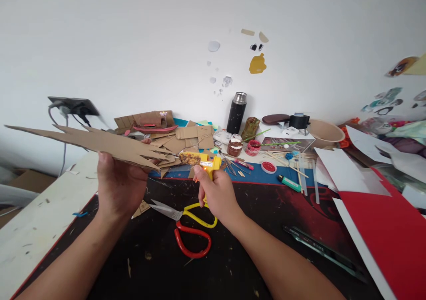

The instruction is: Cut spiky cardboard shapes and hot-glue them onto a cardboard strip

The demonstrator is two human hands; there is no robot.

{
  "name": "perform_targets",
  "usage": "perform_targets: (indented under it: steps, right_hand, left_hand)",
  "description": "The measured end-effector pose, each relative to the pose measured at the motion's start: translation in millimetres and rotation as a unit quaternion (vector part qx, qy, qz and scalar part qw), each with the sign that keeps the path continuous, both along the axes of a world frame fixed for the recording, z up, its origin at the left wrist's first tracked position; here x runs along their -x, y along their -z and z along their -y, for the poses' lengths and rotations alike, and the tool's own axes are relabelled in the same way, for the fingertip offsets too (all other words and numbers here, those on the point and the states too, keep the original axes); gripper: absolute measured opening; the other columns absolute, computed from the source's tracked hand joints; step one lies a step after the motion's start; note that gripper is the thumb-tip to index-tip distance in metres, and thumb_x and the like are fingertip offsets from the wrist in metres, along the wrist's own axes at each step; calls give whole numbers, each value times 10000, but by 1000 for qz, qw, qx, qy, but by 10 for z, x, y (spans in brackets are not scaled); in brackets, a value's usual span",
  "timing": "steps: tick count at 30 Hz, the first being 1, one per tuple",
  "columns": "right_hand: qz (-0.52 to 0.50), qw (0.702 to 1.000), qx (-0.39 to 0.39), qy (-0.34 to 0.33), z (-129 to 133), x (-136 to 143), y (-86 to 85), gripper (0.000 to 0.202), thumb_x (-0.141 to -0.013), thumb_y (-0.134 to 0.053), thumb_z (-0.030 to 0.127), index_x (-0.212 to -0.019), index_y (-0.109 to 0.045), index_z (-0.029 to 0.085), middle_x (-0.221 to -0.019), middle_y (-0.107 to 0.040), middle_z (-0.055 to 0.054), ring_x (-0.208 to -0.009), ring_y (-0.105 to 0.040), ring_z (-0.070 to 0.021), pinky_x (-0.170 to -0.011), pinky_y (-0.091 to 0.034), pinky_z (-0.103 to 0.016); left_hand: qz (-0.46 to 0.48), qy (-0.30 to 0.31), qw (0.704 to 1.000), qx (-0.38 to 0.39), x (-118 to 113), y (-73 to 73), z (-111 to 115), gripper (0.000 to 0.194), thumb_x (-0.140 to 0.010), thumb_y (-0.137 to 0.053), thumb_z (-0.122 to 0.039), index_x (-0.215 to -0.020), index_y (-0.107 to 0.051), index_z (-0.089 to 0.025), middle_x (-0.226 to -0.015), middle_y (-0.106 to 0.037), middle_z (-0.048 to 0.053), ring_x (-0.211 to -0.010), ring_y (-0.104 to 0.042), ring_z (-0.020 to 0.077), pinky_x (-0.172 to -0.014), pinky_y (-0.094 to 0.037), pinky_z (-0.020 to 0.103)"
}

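The jagged cardboard piece [100,142], pinched in the left hand [118,184], awaits glue; the right hand [218,193] clasps the glue gun [201,160], nozzle just beside its right edge.

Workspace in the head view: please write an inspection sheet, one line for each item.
Surface: dark desk mat with scuffs, on a pale table.
Job's things: jagged cardboard piece; yellow glue gun, its nozzle at the cardboard edge.
Clutter: scissors, cardboard scraps, flask, paint jars, sticks, red paper.
Grippers: left hand holds the cardboard piece; right hand grips the glue gun.
Cables: grey cables at a wall socket.
Surroundings: white wall with stickers.
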State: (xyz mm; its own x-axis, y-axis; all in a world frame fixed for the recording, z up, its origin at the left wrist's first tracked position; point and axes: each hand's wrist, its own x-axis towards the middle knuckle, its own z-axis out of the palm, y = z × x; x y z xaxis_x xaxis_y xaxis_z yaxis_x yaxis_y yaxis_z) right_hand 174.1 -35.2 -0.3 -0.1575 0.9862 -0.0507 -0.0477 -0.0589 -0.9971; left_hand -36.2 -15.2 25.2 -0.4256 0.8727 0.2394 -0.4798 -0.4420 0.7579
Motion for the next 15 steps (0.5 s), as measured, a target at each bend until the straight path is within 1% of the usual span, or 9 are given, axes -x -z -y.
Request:
perform_targets:
  steps: [2, 4, 8, 10, 15]
  right_hand:
    - [0, 1000, 2, 1, 3, 0, -4, 671, -937, -731, 896, -735, -610, 268, -443, -534, 50, -374, -535, -130, -421, -423, -242]
    - [1, 1000, 1, 2, 5, -2, -4, 663, -944, -733, 884, -732, -608, 269, -444, -533, 49, -377, -542, -134, -421, -428, -245]
    - [2, 1000, -2, 2, 8, -5, 6, 652, -954, -735, 870, -737, -614, 268, -447, -535, 48, -382, -554, -140, -422, -436, -249]
    - [1, 1000, -3, 2, 8, -6, 11, 651, -957, -734, 872, -746, -619, 267, -449, -535, 51, -382, -552, -139, -423, -438, -247]
    - [5, 1000, -6, 4, 6, -6, 6, 672, -953, -720, 896, -736, -613, 269, -448, -529, 53, -380, -547, -137, -424, -439, -247]
  left_hand:
    - [1, -2, 1000, 7, -13, -18, 7, 698, -665, -1081, -759, -1135, -908, -272, -1074, -913, 55, -1174, -818, 313, -762, -704, 311]
    - [3, -6, 1000, 4, -27, -35, 13, 693, -626, -1103, -748, -1099, -908, -281, -1136, -916, 40, -1184, -813, 313, -741, -700, 310]
    - [8, -12, 1000, -1, -36, -42, 17, 655, -634, -1107, -727, -1070, -898, -286, -1162, -912, 24, -1226, -810, 331, -768, -713, 338]
    - [9, -10, 1000, 0, -31, -36, 14, 674, -628, -1106, -736, -1087, -900, -287, -1190, -909, 28, -1203, -815, 325, -775, -719, 341]
    - [11, -3, 1000, -5, -19, -35, 13, 713, -612, -1118, -728, -1113, -905, -268, -1173, -910, 43, -1116, -825, 303, -703, -688, 313]
